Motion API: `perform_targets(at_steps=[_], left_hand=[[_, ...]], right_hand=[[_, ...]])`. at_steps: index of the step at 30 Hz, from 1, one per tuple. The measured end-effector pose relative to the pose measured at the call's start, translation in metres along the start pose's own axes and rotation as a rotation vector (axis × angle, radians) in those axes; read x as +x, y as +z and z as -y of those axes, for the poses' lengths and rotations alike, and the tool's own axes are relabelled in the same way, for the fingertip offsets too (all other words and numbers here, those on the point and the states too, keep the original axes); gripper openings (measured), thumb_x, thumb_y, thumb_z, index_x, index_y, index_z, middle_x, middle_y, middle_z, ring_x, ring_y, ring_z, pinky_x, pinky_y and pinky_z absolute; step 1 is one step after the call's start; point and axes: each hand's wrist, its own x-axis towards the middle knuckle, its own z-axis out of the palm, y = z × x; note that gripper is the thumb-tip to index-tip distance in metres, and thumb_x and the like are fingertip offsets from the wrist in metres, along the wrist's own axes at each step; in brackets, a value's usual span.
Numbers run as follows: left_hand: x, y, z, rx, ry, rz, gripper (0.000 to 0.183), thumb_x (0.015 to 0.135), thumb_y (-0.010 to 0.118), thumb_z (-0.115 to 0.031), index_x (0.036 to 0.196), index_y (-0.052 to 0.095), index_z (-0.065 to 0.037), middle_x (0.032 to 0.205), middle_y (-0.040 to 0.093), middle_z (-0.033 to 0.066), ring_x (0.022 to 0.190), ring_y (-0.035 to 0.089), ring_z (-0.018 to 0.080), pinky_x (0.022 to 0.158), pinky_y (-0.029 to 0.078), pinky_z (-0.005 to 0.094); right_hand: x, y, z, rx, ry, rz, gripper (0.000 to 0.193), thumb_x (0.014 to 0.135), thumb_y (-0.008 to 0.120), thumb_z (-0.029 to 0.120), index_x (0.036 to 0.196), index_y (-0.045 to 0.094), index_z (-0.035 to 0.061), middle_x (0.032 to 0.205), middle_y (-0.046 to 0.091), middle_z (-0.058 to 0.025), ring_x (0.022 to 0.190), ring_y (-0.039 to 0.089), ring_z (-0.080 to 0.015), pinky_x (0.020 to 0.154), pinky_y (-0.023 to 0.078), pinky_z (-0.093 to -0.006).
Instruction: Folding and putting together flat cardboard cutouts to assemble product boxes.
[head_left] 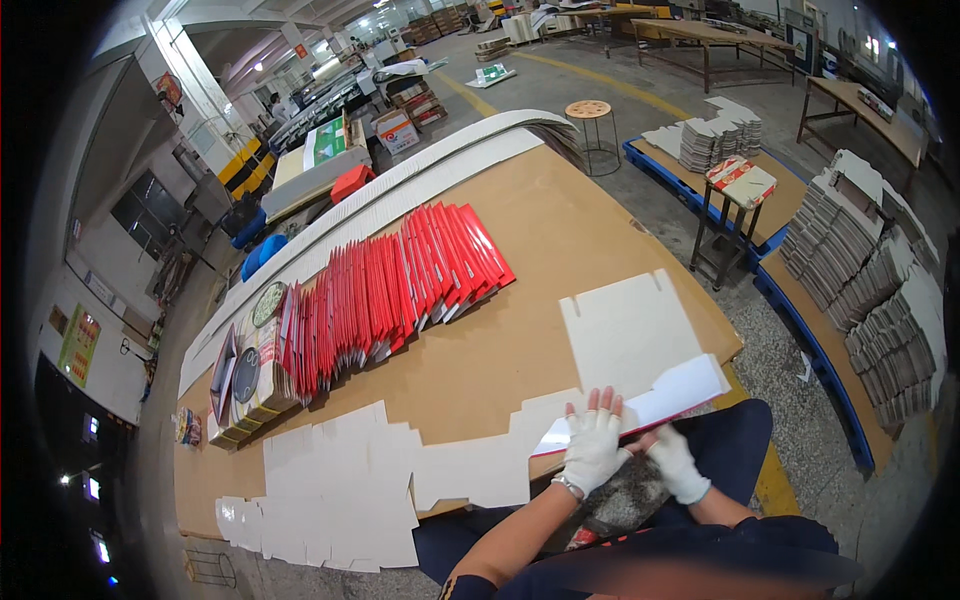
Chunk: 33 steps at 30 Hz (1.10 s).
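A cardboard sheet (684, 388), white on the face I see and red along its near edge, lies at the table's front edge. My left hand (593, 450), in a white glove with bare fingertips, rests flat on its left part, fingers stretched out. My right hand (677, 466), gloved the same way, is at the sheet's red near edge, its fingertips touching or very close to it. How those fingers are bent is hard to make out. Beneath and beyond the sheet is a pale die-cut cardboard blank (620, 325). More flat blanks (340, 470) overlap on the left.
A long row of red folded cartons (390, 290) leans across the brown tabletop (530, 230). At its left end stands a bundled block (262, 385) with round items. Right of the table are a small stool (740, 185) and pallets with stacked grey cardboard (850, 250).
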Motion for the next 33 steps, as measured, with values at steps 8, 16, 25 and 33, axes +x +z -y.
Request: perform_targets(at_steps=[8,16,25,33], left_hand=[[-0.018,0.006,0.0,0.041,0.025,-0.024,0.099,0.072,0.071,-0.044,0.144,0.023,0.004,0.151,0.021,0.0198,0.14,0.02,0.0357,0.11,0.015,0.0596],[-0.048,0.0,0.011,-0.135,0.082,0.049,0.088,0.074,0.067,-0.052,0.134,0.038,0.004,0.13,0.046,0.0195,0.126,0.038,0.0367,0.108,0.021,0.0551],[-0.163,-0.035,0.123,-0.033,0.018,-0.166,0.047,0.071,0.067,-0.006,0.117,0.057,-0.001,0.117,0.056,0.0145,0.112,0.052,0.0327,0.094,0.043,0.0392],[-0.125,-0.008,0.144,-0.319,-0.402,-0.391,0.012,0.072,0.069,-0.009,0.082,0.066,-0.004,0.087,0.059,0.0102,0.082,0.058,0.0289,0.065,0.047,0.0398]], right_hand=[[0.016,0.015,0.053,-0.407,-0.37,-0.436,0.021,0.091,0.054,0.011,0.076,0.063,-0.0006,0.068,0.061,-0.0137,0.068,0.061,-0.0267,0.064,0.046,-0.0373],[0.059,0.016,0.067,-1.253,-1.037,0.056,0.045,0.076,0.054,0.008,0.121,0.055,0.0024,0.128,0.056,-0.015,0.117,0.054,-0.0306,0.098,0.039,-0.0471],[0.085,-0.01,0.064,-1.296,-0.856,0.189,0.04,0.083,0.048,0.01,0.123,0.055,0.0063,0.128,0.056,-0.0124,0.122,0.051,-0.0302,0.101,0.037,-0.0437],[0.103,-0.027,0.014,-0.557,-0.575,0.112,0.047,0.076,0.055,0.004,0.124,0.054,0.0011,0.13,0.054,-0.016,0.124,0.048,-0.0339,0.107,0.033,-0.0427]])
